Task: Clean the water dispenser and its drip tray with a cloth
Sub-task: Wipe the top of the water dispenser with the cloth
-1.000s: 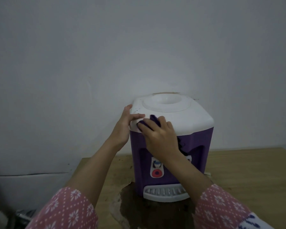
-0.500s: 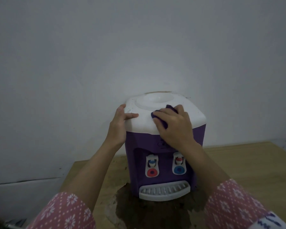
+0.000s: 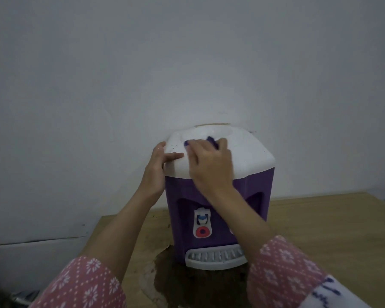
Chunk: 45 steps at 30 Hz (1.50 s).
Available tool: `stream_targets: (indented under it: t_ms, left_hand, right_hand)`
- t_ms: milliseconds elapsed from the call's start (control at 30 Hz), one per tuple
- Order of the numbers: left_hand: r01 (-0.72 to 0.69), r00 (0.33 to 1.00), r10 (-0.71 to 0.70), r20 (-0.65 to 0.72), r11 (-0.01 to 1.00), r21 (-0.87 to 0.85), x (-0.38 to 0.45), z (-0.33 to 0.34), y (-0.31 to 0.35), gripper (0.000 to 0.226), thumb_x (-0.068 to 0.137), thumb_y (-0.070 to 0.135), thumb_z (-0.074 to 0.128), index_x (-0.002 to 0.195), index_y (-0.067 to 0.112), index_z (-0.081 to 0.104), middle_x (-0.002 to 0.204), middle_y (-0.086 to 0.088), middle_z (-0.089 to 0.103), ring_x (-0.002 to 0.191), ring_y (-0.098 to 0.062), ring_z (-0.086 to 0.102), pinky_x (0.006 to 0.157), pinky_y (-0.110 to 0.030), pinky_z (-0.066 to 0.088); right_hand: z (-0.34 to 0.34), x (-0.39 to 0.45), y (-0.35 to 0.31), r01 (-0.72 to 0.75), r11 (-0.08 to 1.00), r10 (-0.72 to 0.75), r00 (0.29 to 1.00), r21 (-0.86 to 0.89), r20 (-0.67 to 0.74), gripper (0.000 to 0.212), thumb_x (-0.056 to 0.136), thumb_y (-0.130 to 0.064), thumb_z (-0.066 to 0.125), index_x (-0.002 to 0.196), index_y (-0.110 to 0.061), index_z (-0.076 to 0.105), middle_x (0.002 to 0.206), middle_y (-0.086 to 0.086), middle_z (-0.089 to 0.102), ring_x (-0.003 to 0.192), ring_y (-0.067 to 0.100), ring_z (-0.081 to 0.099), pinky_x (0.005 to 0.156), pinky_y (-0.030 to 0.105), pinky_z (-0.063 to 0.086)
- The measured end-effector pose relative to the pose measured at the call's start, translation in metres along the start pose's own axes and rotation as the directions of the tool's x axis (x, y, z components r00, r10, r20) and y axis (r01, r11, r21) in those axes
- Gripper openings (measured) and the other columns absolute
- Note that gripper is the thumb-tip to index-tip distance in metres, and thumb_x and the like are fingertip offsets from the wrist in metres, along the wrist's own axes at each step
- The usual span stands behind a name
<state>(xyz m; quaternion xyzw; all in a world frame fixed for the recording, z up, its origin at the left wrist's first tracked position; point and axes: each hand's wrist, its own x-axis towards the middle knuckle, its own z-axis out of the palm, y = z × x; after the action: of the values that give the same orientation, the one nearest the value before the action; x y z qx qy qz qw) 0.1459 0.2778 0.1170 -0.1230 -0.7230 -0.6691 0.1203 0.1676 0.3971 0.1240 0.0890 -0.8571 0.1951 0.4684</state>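
Nearest, a dark wet patch spreads on the bench under the drip tray, not yet wiped. The water dispenser stands above it against the wall. Left hand braces the white lid, fingers straight. Right hand presses a purple cloth, grip curled over it. Risk: hard strokes could slide the unit on the wet patch. No legible writing.
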Motion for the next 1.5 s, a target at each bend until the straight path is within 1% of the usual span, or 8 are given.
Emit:
stream_targets:
  t_ms: [133, 233, 467, 600, 767, 1000, 1233, 1500]
  left_hand:
    - [-0.037, 0.995, 0.037, -0.088, 0.999, -0.002, -0.003, 0.008, -0.004, 0.044, 0.1, 0.036, 0.017, 0.136, 0.017, 0.035, 0.102, 0.009, 0.063, 0.093, 0.013, 0.057, 0.079, -0.003, 0.043]
    - [-0.047, 0.987, 0.042, -0.154, 0.998, -0.029, -0.005, 0.017, -0.005, 0.043, 0.1, 0.039, 0.018, 0.133, 0.021, 0.04, 0.117, 0.004, 0.061, 0.123, -0.019, 0.044, 0.107, -0.044, 0.034]
    - [-0.033, 0.99, 0.048, -0.136, 0.993, 0.113, -0.005, 0.016, -0.001, 0.048, 0.1, 0.036, 0.021, 0.13, 0.008, 0.046, 0.089, 0.04, 0.049, 0.105, -0.007, 0.044, 0.103, -0.041, 0.037]
    - [-0.121, 0.985, 0.156, -0.077, 0.933, 0.339, -0.009, 0.023, 0.002, 0.043, 0.095, 0.037, 0.031, 0.135, 0.02, 0.034, 0.114, 0.01, 0.055, 0.099, -0.01, 0.049, 0.085, -0.03, 0.038]
    - [-0.352, 0.931, 0.354, 0.086, 0.817, 0.456, -0.009, 0.069, 0.005, 0.047, 0.091, 0.03, 0.032, 0.138, 0.022, 0.031, 0.121, 0.005, 0.055, 0.109, -0.007, 0.047, 0.09, -0.023, 0.034]
    - [-0.32, 0.93, 0.365, 0.039, 0.754, 0.574, -0.004, 0.091, -0.008, 0.048, 0.097, 0.024, 0.035, 0.143, 0.019, 0.022, 0.131, 0.0, 0.054, 0.116, -0.017, 0.047, 0.095, -0.025, 0.029]
    - [-0.237, 0.956, 0.293, -0.017, 0.803, 0.547, 0.001, 0.092, 0.001, 0.052, 0.092, 0.037, 0.026, 0.142, 0.023, 0.022, 0.119, 0.003, 0.061, 0.095, -0.003, 0.046, 0.077, -0.015, 0.027]
    - [-0.253, 0.917, 0.383, -0.109, 0.772, 0.583, 0.006, 0.099, -0.004, 0.051, 0.086, 0.031, 0.03, 0.135, 0.017, 0.038, 0.102, 0.003, 0.068, 0.081, -0.003, 0.049, 0.069, -0.005, 0.032]
  right_hand:
    - [0.009, -0.015, 0.007, 0.125, 0.953, -0.092, 0.987, -0.277, 0.129, 0.029, 0.081, -0.04, 0.057, 0.101, -0.021, 0.065, 0.094, -0.005, 0.068, 0.097, 0.024, 0.058, 0.078, 0.039, 0.045]
    - [0.006, -0.016, 0.032, 0.083, 0.968, -0.074, 0.996, -0.236, 0.046, 0.03, 0.082, -0.044, 0.054, 0.098, -0.021, 0.067, 0.09, -0.006, 0.07, 0.095, 0.026, 0.059, 0.079, 0.041, 0.044]
    - [-0.017, -0.019, 0.087, -0.136, 0.989, 0.14, 0.989, 0.06, -0.055, 0.028, 0.09, -0.031, 0.05, 0.107, -0.016, 0.067, 0.102, 0.001, 0.069, 0.103, 0.033, 0.046, 0.079, 0.039, 0.037]
    - [-0.033, 0.002, 0.103, -0.436, 0.862, 0.458, 0.888, 0.259, -0.029, 0.026, 0.095, -0.027, 0.044, 0.111, -0.017, 0.063, 0.098, 0.007, 0.066, 0.1, 0.025, 0.032, 0.081, 0.034, 0.029]
    - [-0.031, 0.002, 0.078, 0.01, 0.995, -0.019, 0.996, 0.102, 0.086, 0.027, 0.094, -0.029, 0.045, 0.115, -0.018, 0.059, 0.112, -0.001, 0.066, 0.108, 0.028, 0.045, 0.081, 0.038, 0.031]
    - [-0.025, -0.005, 0.121, -0.085, 0.986, 0.078, 0.996, 0.144, 0.053, 0.02, 0.09, -0.027, 0.054, 0.106, -0.02, 0.064, 0.104, -0.005, 0.067, 0.114, 0.025, 0.043, 0.085, 0.033, 0.018]
    - [-0.034, 0.033, 0.159, -0.429, 0.877, 0.363, 0.887, 0.218, 0.286, 0.028, 0.097, -0.025, 0.039, 0.108, -0.01, 0.059, 0.1, 0.011, 0.064, 0.109, 0.034, 0.043, 0.083, 0.032, 0.029]
    - [-0.025, 0.011, 0.124, 0.082, 0.979, -0.109, 0.985, 0.186, 0.136, 0.021, 0.086, -0.029, 0.057, 0.103, -0.02, 0.068, 0.102, -0.004, 0.07, 0.106, 0.03, 0.052, 0.079, 0.034, 0.029]
